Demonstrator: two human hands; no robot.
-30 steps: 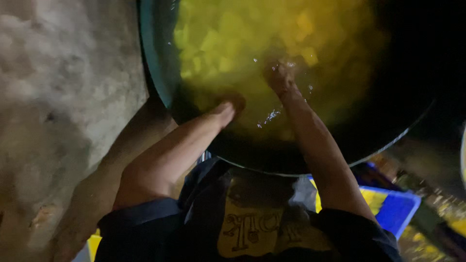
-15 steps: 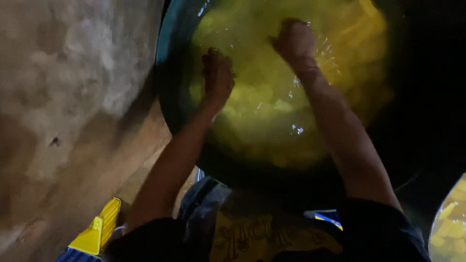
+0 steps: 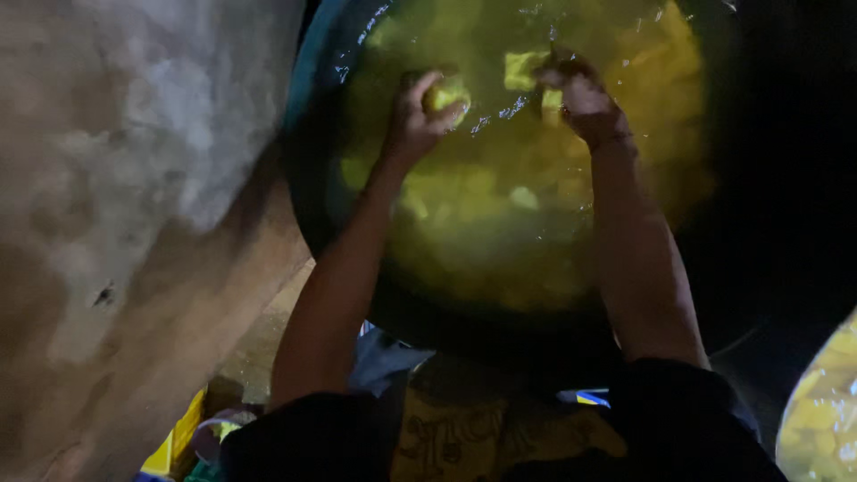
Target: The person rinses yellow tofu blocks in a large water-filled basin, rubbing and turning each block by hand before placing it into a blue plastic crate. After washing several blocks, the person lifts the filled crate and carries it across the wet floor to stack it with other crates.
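A large dark round basin (image 3: pixel 308 192) stands in front of me, filled with water and several yellow chunks (image 3: pixel 500 205). My left hand (image 3: pixel 420 116) is at the water's surface on the left side of the basin, its fingers closed on one yellow chunk (image 3: pixel 445 93). My right hand (image 3: pixel 580 94) is dipped in the water further right, fingers curled down over another yellow chunk (image 3: pixel 552 100), with a paler chunk (image 3: pixel 520 67) floating just beside it. Both forearms reach over the near rim.
A rough concrete wall or floor (image 3: pixel 116 223) runs along the left. A yellow and blue crate edge (image 3: pixel 174 442) shows at the bottom left. A second container of yellow chunks (image 3: pixel 826 406) sits at the bottom right. The right side is dark.
The view has shifted down and closer. Both hands have moved further into the basin, and the left hand has closed on a yellow chunk.
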